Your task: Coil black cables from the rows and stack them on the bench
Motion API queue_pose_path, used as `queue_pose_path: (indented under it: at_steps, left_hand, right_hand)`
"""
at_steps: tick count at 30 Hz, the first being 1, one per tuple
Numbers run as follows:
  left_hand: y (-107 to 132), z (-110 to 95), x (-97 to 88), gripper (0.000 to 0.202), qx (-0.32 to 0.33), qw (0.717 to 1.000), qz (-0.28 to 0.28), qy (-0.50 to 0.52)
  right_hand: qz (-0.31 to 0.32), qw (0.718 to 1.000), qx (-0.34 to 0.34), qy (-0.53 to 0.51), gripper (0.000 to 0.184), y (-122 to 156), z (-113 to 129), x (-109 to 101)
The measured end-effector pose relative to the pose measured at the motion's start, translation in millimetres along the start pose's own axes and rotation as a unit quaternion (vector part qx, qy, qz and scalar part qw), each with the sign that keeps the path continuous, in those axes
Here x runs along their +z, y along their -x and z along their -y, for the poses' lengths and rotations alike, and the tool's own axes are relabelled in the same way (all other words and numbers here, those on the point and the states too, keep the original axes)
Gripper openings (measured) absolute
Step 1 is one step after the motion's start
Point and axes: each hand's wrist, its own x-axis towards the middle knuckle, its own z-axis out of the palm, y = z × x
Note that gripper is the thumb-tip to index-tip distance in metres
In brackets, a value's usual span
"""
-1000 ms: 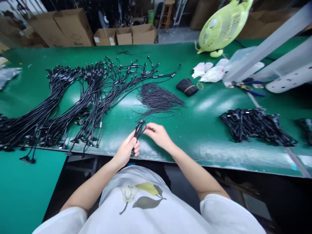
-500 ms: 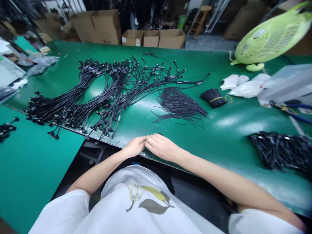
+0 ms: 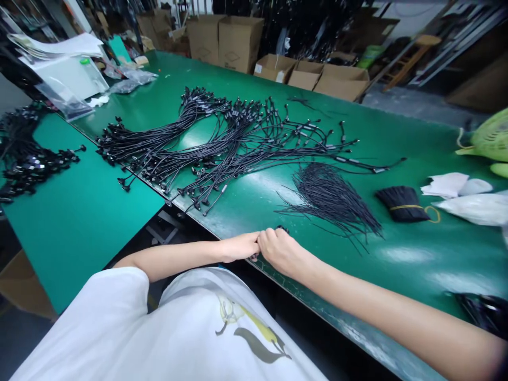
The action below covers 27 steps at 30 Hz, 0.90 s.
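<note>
- while the left hand [image 3: 238,247] and right hand [image 3: 281,252] meet over the front edge of the green tabletop [image 3: 413,259], what goes in the entry under item one?
- item one: black cable end [image 3: 282,228], small, its tip showing above the right hand's curled fingers [image 3: 273,238]. that hand reads as closed on it. the left hand lies with fingers extended against the right; whether it grips anything, i cannot tell.
- step in hand?
- judged from the pinch, fine work on that one piece, done at the edge, apart from the stock. the next move calls for a steady hold and enough parting of the hands to see the piece.
- item two onward?
- item two: long black cable assemblies [image 3: 234,140], many, laid in loose sweeps across the tabletop. item three: a fan of thin loose black wires [image 3: 329,198], just beyond the right hand. item four: a black wire bundle [image 3: 402,205] tied with a yellow band. item five: white paper and bags [image 3: 446,185] beside it.
- anything off the main surface?
- item six: a heap of black connectors [image 3: 27,156] on the lower green board [image 3: 75,248] to the left. item seven: cardboard boxes [image 3: 238,42] along the far side.
</note>
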Motion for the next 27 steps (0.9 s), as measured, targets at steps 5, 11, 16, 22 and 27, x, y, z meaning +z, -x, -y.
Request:
queue_pose_path:
  at_steps: [5, 11, 16, 22, 27]
  left_hand:
    - [-3.0, -17.0, -5.6, 0.023, 0.120, 0.984, -0.052, 0.123]
    - [18.8, -30.0, -16.6, 0.050, 0.313, 0.928, -0.144, -0.143]
    - [13.7, -16.4, -16.7, 0.057, 0.209, 0.963, -0.041, -0.164]
    - [9.2, -34.5, -30.0, 0.068, 0.183, 0.980, -0.075, 0.027]
    - [28.6, -35.5, -22.8, 0.064, 0.215, 0.966, -0.028, -0.140]
  right_hand:
    - [-0.116, 0.945, 0.241, -0.186, 0.023, -12.9, -4.1, 9.7]
    - [-0.147, 0.768, 0.386, -0.490, 0.031, -9.4, 0.0, 18.2]
    - [-0.203, 0.831, 0.397, -0.333, 0.027, 3.4, -1.1, 7.9]
    - [-0.131, 0.928, 0.238, -0.256, 0.024, -1.4, 31.2, 3.0]
    - [-0.150, 0.898, 0.366, -0.195, 0.028, 7.1, 14.6, 11.8]
